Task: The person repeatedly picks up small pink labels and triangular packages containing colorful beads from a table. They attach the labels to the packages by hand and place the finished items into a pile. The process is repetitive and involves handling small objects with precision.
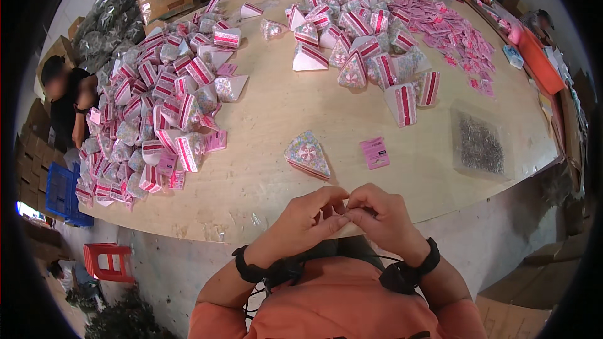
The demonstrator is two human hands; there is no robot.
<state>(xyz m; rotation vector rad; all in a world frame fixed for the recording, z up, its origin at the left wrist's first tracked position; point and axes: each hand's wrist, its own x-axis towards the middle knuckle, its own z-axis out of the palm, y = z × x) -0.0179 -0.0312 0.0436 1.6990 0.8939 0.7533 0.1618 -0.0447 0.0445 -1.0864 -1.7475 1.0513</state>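
At the table's near edge, my left hand point(316, 215) and my right hand point(384, 215) meet with thumbs and fingertips pinched together. Whatever is between the fingertips is too small to make out. Just beyond my left hand lies a toy cake slice point(308, 154) with a sprinkle-covered top and a pink swirl. A pink printed card point(375, 153) rests flat beyond my right hand, apart from the slice. Further right stands a clear plastic box point(463, 162) holding a mass of small, thin dark pieces.
A large heap of wrapped cake slices point(166, 97) covers the table's left side. Another pile of slices point(358, 31) lies at the back, beside many pink cards point(449, 34). Several people sit around the table point(270, 113). A red stool point(108, 260) stands on the floor at left.
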